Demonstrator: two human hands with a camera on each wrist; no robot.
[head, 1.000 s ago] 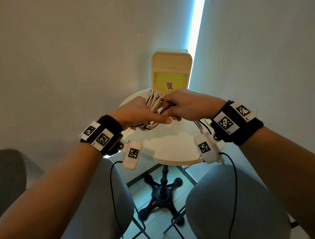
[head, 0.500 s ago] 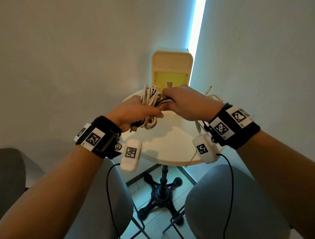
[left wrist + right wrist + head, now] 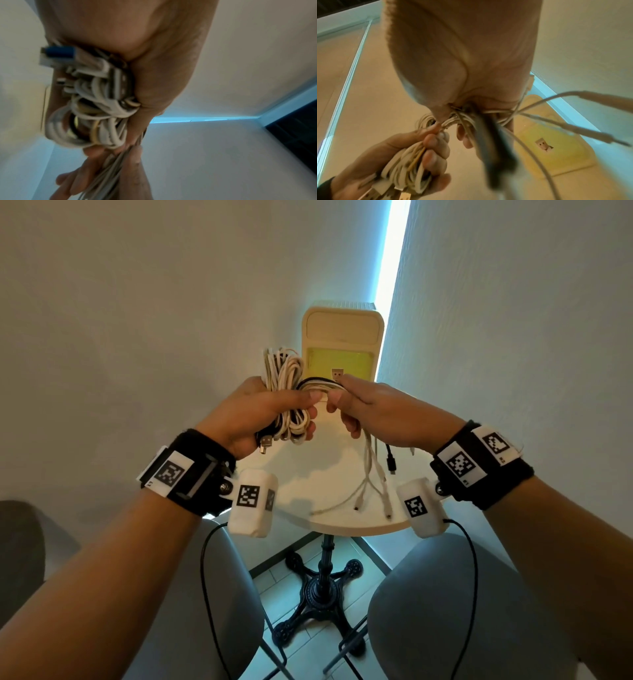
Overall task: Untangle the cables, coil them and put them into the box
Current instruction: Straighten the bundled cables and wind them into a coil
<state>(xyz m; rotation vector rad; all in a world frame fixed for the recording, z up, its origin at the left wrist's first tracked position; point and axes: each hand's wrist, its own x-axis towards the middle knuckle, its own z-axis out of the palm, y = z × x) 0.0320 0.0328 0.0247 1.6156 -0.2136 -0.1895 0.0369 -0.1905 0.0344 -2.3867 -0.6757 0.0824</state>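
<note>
The cable coil (image 3: 286, 392) is gripped upright in the left hand (image 3: 260, 412); its loose tails (image 3: 371, 474) are pinched in the right hand (image 3: 370, 409), the box (image 3: 342, 326) lying just beyond.

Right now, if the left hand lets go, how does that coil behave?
Likely floppy: the coil keeps its shape only in the left hand's grip. Loose ends under the right hand hang limp, so they may snag. Probably light.

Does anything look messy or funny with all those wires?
A bit messy. The left hand grips a coiled bundle, but loose cable ends dangle from the right hand over the round table, uncoiled. Nothing looks broken. The box behind holds one small plug.
</note>
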